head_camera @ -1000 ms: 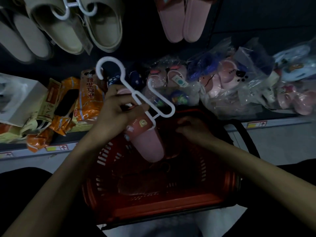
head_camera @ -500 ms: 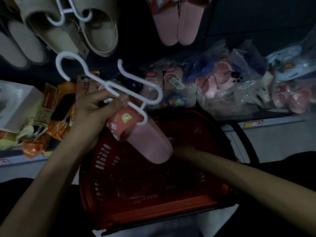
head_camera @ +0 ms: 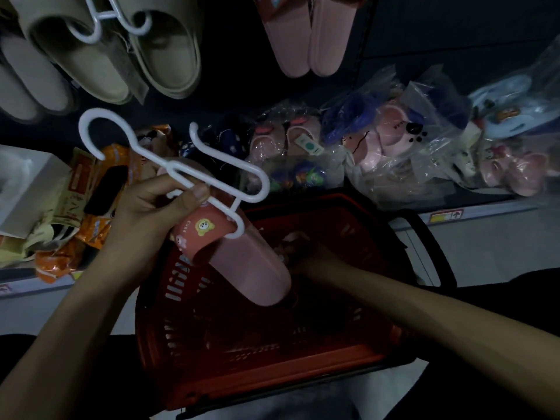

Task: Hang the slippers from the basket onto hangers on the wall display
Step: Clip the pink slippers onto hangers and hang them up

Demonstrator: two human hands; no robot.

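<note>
1. The wall display (head_camera: 236, 71) fills the top of the head view. A beige slipper pair (head_camera: 100, 56) and a pink slipper pair (head_camera: 306, 34) already hang there on hangers.

2. The red basket (head_camera: 169, 286) sits below the display, directly in front of me. Its inside is dark. I can make out slipper shapes in it, but not how many.

3. One pink slipper (head_camera: 242, 262) is out of the basket and held above its near-left rim. Its strap is threaded over the lower prong of the white hanger (head_camera: 227, 161). The upper prong is bare. The hanger's top hook points up and left, well apart from the display.

4. Left hand (head_camera: 151, 207): grasping. The thumb and curled fingers clamp the hanger's stem against the toe end of the slipper.

5. Right hand (head_camera: 312, 259): reaching down inside the basket, fingers among the contents. The light is too low to tell whether it holds anything.

Step in hand, as I judge it: loading the hanger. One slipper is mounted; the matching one is being sought.

Next move calls for:
- lifting the matching slipper out of the basket;
- threading its strap onto the bare prong while the left hand keeps the hanger steady;
- raising the loaded hanger and catching its hook on the display.
</note>
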